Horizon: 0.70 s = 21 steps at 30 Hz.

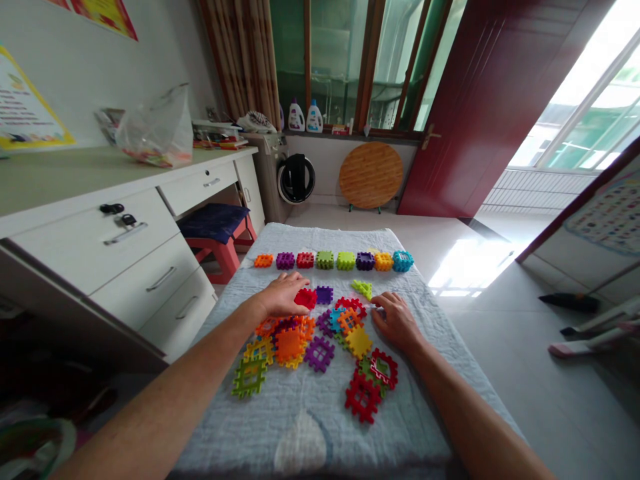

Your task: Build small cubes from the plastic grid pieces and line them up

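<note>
Clear plastic bag (159, 128), on desk (60, 175) top near its far edge | two detergent bottles (305, 117), on window sill | round wooden tabletop (371, 175), leaning against far wall | red stool (220, 233), under desk | dark red door (490, 100), open.

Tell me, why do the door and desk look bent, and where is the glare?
In the head view, wide-lens distortion bows the red door and desk at the edges; daylight blows out the right window and leaves a bright patch on the floor; the blocks between both hands stay evenly lit and sharp.

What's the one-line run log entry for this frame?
left hand: on red block | right hand: flat on cloth, beside loose pile | finished cubes: row behind
</note>
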Each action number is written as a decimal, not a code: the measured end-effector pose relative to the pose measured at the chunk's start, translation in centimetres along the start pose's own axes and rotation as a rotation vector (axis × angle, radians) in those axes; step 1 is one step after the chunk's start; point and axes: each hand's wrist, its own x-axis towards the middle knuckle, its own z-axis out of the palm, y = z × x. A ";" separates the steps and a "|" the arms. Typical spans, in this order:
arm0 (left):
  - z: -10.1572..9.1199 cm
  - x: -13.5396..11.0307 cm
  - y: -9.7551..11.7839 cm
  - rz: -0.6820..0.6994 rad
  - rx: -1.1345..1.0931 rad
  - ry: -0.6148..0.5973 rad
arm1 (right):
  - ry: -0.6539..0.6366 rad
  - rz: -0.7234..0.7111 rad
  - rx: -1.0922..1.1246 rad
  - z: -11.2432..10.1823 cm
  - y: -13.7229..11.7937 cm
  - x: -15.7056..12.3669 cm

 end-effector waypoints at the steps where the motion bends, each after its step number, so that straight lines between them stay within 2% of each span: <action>1: -0.2 -0.1 0.1 0.018 0.021 -0.019 | 0.002 0.001 0.000 0.0 0.0 0.0; 8: -1.1 0.5 1.1 0.078 0.086 -0.066 | 0.004 0.003 0.002 0.0 0.0 0.0; 16: -1.2 1.0 1.4 0.034 0.088 0.013 | 0.002 0.000 0.005 0.2 0.3 -0.1; 21: -0.9 1.1 1.4 -0.002 0.122 -0.011 | -0.001 0.004 -0.002 0.2 0.3 0.0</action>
